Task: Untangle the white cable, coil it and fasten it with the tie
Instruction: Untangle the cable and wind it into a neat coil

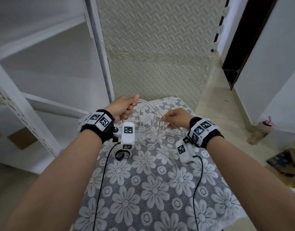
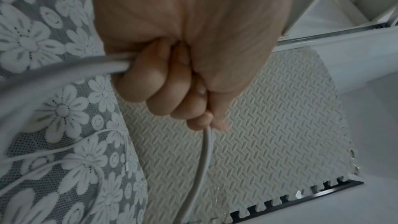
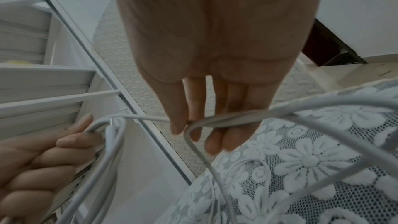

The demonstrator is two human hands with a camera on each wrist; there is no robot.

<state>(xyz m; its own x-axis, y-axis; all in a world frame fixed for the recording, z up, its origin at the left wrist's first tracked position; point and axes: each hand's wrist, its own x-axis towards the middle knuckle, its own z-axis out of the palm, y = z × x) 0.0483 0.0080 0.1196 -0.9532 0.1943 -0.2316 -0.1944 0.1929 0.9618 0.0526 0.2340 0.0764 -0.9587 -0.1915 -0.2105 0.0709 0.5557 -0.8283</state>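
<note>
Left hand is clenching gathered loops of thin white cable above the floral lace tablecloth; right hand is pinching the next strand, best fed untwisted, in even loops

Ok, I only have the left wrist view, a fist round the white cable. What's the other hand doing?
Observer: The right hand pinches a strand of the thin white cable between thumb and fingers, just to the right of the left hand.
Operator: Any sign of the tie?
Observer: A small black loop, probably the tie, lies on the grey tablecloth with white lace flowers beside the left wrist. Neither hand touches it.
Operator: Is the cable coiled yet?
Observer: Not neatly. Loose loops hang between the hands and trail over the cloth towards the person.
</note>
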